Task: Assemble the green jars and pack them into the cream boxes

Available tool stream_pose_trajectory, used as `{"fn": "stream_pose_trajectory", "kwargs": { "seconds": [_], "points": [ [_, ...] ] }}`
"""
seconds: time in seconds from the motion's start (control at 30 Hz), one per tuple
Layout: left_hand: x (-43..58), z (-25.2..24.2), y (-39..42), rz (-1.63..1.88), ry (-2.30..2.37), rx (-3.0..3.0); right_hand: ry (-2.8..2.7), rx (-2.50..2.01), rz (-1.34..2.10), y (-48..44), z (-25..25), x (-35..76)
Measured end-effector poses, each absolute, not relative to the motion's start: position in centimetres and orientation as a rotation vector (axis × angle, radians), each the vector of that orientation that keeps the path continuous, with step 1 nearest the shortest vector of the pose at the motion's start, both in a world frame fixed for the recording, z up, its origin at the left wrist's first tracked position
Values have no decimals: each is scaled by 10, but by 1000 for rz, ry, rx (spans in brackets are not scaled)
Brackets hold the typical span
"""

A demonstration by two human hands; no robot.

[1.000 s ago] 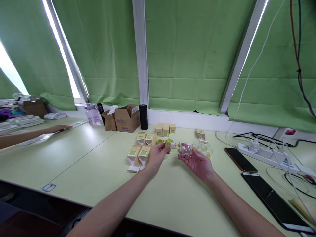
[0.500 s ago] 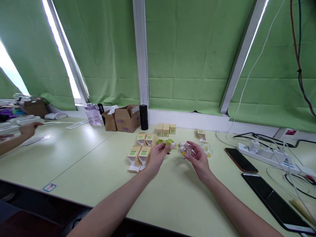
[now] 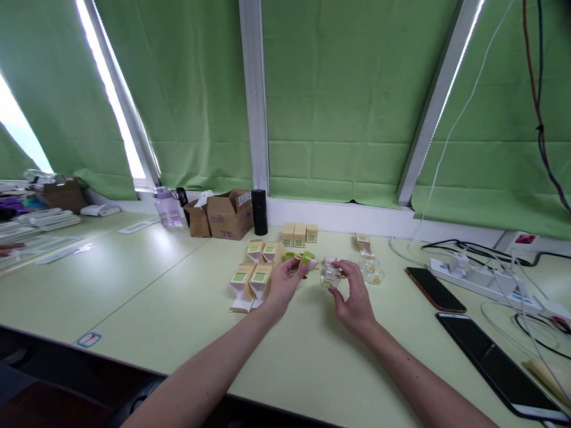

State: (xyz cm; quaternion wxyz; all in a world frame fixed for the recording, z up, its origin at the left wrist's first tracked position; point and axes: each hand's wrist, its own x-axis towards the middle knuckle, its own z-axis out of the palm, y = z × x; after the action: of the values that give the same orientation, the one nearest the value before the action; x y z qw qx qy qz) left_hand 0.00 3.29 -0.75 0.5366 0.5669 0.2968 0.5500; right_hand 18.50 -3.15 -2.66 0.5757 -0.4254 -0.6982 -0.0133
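Between the thumb and fingers of my left hand (image 3: 285, 282) is a small green piece with a pale end (image 3: 307, 261). My right hand (image 3: 354, 294) grips a small clear cup (image 3: 330, 276) by its side, and something yellow shows near its bottom. Several more clear cups (image 3: 372, 270) with yellow spots stand just beyond my right hand. Left of my left hand are opened small cardboard boxes (image 3: 241, 279) with green labels and white flaps. Other green pieces (image 3: 289, 256) lie behind my left fingers, partly hidden.
Closed small boxes (image 3: 300, 234) stand at the back, with one opened box (image 3: 363, 244) to their right. A black cylinder (image 3: 259, 212), cardboard cartons (image 3: 229, 214) and a purple bottle (image 3: 168, 207) line the wall. Phone (image 3: 435, 289), tablet (image 3: 497, 362) and power strip (image 3: 484, 282) lie right.
My right hand has turned the clear cup, which now lies more sideways, with the fingers shifted on it. My left hand is nearly still. At far left, another person's hand has drawn back.
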Motion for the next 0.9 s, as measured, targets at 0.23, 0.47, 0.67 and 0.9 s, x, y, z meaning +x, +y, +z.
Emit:
{"fn": "stream_pose_trajectory", "kwargs": {
  "seconds": [0.23,0.47,0.67,0.9],
  "points": [
    [0,-6,32,1311,729,1357,-1512,-981,265,-29,-31,183],
    [1,-3,28,1306,715,1373,-1347,-907,602,-25,-33,179],
    [1,-1,26,1276,701,1376,-1288,-882,711,-22,-35,180],
    [3,-2,24,1225,677,1393,-1293,-884,746,-24,-33,179]
  ]
}}
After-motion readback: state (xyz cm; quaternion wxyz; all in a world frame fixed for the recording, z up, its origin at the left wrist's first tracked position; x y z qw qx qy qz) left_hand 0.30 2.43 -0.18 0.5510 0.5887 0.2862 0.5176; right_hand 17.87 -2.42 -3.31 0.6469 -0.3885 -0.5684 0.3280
